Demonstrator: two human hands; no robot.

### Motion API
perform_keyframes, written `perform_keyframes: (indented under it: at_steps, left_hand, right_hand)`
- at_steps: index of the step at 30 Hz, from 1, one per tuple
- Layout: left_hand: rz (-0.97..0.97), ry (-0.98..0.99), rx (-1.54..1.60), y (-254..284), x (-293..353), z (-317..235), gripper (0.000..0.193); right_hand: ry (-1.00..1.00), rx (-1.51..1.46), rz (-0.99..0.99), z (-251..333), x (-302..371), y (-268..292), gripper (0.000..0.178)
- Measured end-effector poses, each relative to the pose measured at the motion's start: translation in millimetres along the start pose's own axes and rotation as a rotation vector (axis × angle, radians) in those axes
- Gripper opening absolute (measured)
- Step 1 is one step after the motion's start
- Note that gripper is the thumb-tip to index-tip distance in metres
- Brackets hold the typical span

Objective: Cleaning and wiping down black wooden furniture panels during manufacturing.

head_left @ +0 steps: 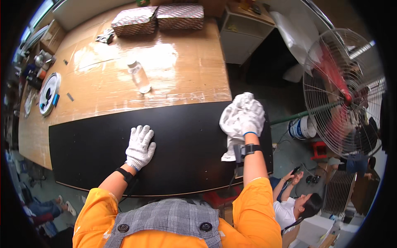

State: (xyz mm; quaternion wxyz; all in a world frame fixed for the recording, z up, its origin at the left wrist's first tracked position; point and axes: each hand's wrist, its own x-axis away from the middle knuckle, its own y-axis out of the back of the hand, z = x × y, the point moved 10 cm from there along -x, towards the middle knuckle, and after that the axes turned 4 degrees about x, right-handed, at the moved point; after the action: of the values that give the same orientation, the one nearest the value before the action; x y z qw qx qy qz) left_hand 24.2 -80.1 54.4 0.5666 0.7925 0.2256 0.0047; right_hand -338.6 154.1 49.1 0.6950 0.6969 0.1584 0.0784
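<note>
Head view, left to right. Round white tray (57,82) sits on the film-covered bench (190,82), a blue block (55,99) at its right rim. Black panel (178,136) lies lengthwise along the bench's near side. Left hand (140,146), white-gloved, rests palm down on the panel, fingers extended and slightly apart, holding nothing. Clear bottle (139,78) is beyond it, tilted in view. Right hand (250,120), also gloved, is on a bunched white cloth (230,120) at the panel's right end; cannot tell whether fingers close around it. Large fan (347,98) stands farther right.
</note>
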Motion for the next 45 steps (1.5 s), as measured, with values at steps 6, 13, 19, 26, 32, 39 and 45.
perform_keyframes:
  at_steps: [6,13,19,26,32,39,45]
  left_hand:
    - [0.056,0.002,0.052,15,-17,-8,0.044]
    - [-0.063,-0.031,0.051,14,0,5,0.038]
    - [-0.106,-0.049,0.262,44,25,60,0.024]
    - [-0.319,0.51,0.118,173,124,341,0.033]
    - [-0.427,0.846,-0.082,254,144,526,0.05]
    - [-0.33,0.88,-0.117,258,89,612,0.056]
    - [-0.218,1.017,-0.216,250,87,638,0.049]
  right_hand:
    - [-0.114,-0.012,-0.074,-11,-5,-13,0.069]
    - [0.65,-0.203,0.052,237,144,22,0.069]
    - [0.7,-0.223,0.161,321,185,38,0.058]
    - [0.373,-0.689,0.401,355,167,40,0.033]
    - [0.871,-0.163,-0.118,526,177,91,0.043]
    - [0.671,0.091,0.013,627,181,118,0.084]
    - [0.922,-0.2,0.046,629,273,131,0.054]
